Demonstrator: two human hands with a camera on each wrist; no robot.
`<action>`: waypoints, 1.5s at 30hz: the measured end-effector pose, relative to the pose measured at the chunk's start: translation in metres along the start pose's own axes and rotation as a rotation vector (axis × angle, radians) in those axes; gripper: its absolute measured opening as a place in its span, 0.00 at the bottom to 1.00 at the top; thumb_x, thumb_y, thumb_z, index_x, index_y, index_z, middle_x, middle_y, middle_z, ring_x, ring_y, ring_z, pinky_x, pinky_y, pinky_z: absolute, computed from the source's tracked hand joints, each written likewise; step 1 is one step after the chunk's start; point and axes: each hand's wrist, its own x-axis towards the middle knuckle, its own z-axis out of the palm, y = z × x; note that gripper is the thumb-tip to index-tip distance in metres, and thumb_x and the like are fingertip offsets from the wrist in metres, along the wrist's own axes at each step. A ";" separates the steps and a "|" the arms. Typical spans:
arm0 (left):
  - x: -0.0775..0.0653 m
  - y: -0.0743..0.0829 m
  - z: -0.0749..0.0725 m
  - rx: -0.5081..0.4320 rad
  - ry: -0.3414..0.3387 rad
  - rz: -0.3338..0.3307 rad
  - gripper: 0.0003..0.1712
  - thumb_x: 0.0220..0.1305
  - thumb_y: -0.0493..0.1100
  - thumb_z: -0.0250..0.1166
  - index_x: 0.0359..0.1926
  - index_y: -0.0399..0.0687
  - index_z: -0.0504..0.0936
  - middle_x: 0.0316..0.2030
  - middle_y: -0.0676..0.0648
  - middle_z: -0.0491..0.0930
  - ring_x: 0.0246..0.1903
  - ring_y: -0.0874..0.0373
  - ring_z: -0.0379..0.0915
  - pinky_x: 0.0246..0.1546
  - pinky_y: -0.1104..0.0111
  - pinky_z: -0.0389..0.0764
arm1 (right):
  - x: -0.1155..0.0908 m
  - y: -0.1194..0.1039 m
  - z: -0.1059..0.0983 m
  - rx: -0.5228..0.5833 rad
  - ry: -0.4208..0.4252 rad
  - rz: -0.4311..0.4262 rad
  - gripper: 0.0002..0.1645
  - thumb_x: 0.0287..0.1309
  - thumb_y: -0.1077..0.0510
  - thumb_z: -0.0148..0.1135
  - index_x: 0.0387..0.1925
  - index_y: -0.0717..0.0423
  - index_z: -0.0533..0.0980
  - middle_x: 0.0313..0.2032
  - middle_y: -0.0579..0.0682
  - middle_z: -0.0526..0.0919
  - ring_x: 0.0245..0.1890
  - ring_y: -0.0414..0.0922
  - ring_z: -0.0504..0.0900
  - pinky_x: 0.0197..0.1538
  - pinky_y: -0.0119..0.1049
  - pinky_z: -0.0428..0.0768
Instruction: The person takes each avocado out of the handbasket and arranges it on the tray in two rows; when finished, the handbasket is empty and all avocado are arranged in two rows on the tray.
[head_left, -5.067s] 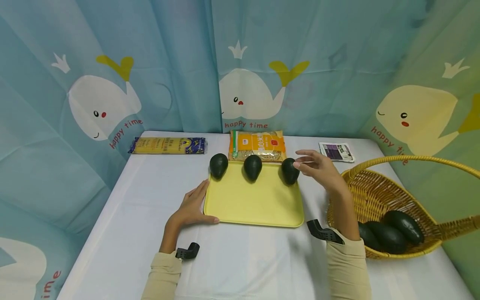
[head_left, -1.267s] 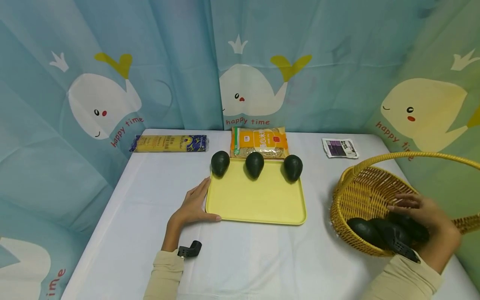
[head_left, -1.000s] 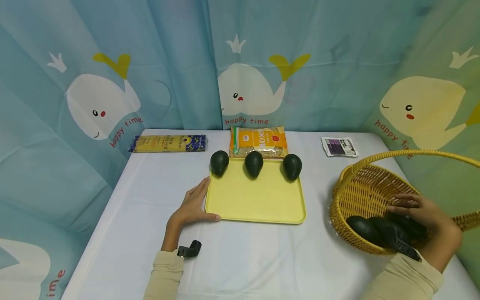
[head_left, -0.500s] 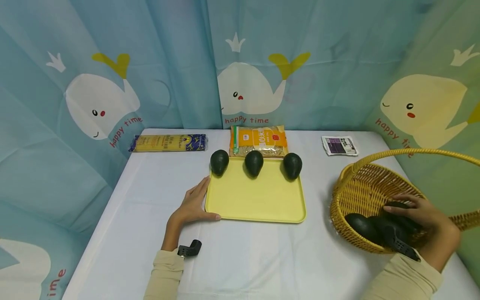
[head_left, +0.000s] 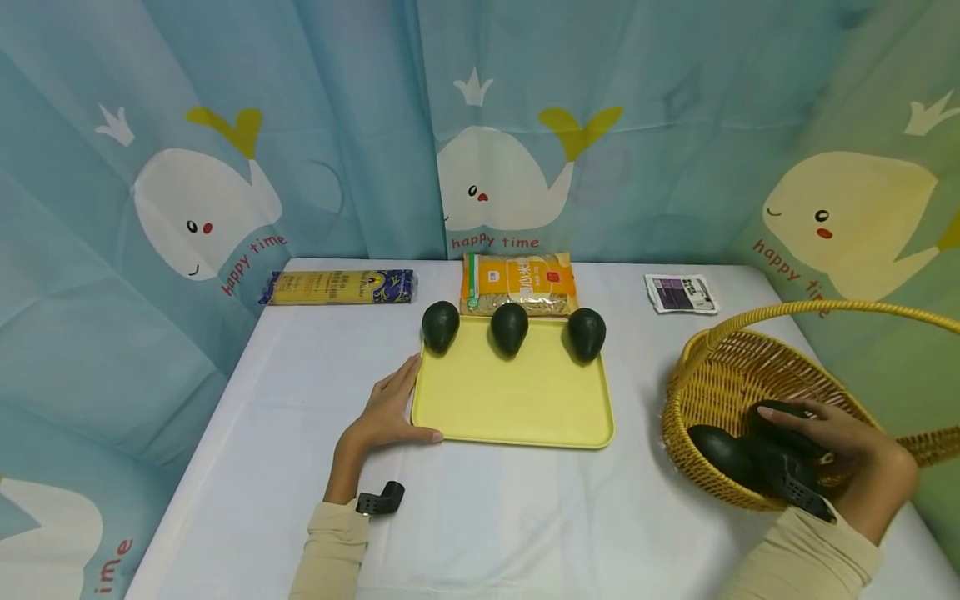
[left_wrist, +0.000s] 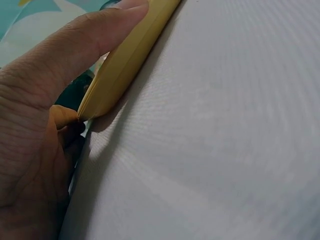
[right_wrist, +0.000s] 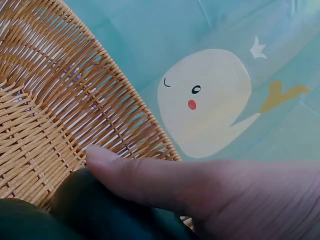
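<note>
My left hand (head_left: 384, 412) rests against the near left corner of a yellow tray (head_left: 513, 400), its thumb along the front edge and its fingers beside the left edge. Three dark green avocados (head_left: 509, 329) lie in a row along the tray's far edge. In the wicker basket (head_left: 677, 417) at the right, my right hand (head_left: 851, 437) grips an avocado (head_left: 775, 433), with the thumb laid over it in the right wrist view. Other avocados (head_left: 722, 456) lie to its left in the basket, partly hidden by the wrist strap.
Behind the tray lies an orange grain packet (head_left: 517, 283). A yellow and blue noodle packet (head_left: 337, 287) is at the back left, and a small white and purple sachet (head_left: 681, 294) at the back right. The basket's tall handle (head_left: 847, 307) arches over it.
The right hand has left the tray's rightmost avocado and gone into the basket. There it has taken hold of an avocado and shifted it slightly left. The left hand stays at the tray.
</note>
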 end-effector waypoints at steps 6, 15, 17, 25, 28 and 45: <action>-0.001 0.000 0.000 -0.010 0.003 0.004 0.78 0.37 0.68 0.76 0.78 0.42 0.38 0.78 0.41 0.41 0.77 0.46 0.40 0.72 0.45 0.46 | 0.001 -0.003 0.007 0.146 -0.069 0.074 0.63 0.66 0.29 0.40 0.71 0.76 0.28 0.64 0.80 0.49 0.54 0.59 0.72 0.49 0.46 0.82; 0.000 0.000 0.000 -0.004 0.011 0.014 0.78 0.37 0.67 0.76 0.78 0.41 0.39 0.78 0.40 0.42 0.77 0.45 0.41 0.72 0.45 0.47 | 0.004 -0.006 0.013 0.154 -0.091 0.036 0.59 0.68 0.31 0.39 0.70 0.75 0.31 0.60 0.77 0.50 0.48 0.52 0.70 0.45 0.43 0.83; 0.000 0.000 0.000 -0.003 0.005 0.009 0.78 0.38 0.67 0.76 0.78 0.42 0.38 0.78 0.40 0.41 0.77 0.45 0.41 0.72 0.45 0.47 | 0.005 -0.006 0.014 0.155 -0.093 0.043 0.60 0.68 0.30 0.39 0.70 0.75 0.28 0.62 0.79 0.46 0.49 0.55 0.69 0.43 0.43 0.83; -0.001 0.002 -0.002 -0.005 -0.002 0.010 0.77 0.38 0.67 0.76 0.78 0.41 0.38 0.78 0.40 0.41 0.77 0.44 0.41 0.72 0.45 0.47 | 0.003 -0.002 0.013 0.118 -0.004 -0.032 0.57 0.70 0.33 0.38 0.70 0.77 0.33 0.60 0.81 0.51 0.50 0.57 0.73 0.44 0.43 0.84; -0.001 0.002 -0.002 -0.005 -0.004 0.008 0.77 0.38 0.67 0.76 0.78 0.42 0.38 0.78 0.40 0.41 0.77 0.45 0.41 0.72 0.45 0.47 | 0.003 0.001 0.014 0.117 0.056 -0.071 0.52 0.71 0.34 0.38 0.67 0.78 0.41 0.56 0.77 0.59 0.45 0.48 0.78 0.45 0.42 0.84; -0.001 0.004 -0.003 -0.001 -0.009 0.015 0.77 0.38 0.67 0.75 0.77 0.41 0.38 0.78 0.39 0.41 0.76 0.44 0.41 0.71 0.44 0.48 | 0.006 -0.003 0.012 -0.001 0.271 -0.256 0.31 0.71 0.40 0.45 0.55 0.64 0.59 0.50 0.60 0.68 0.36 0.28 0.73 0.37 0.32 0.79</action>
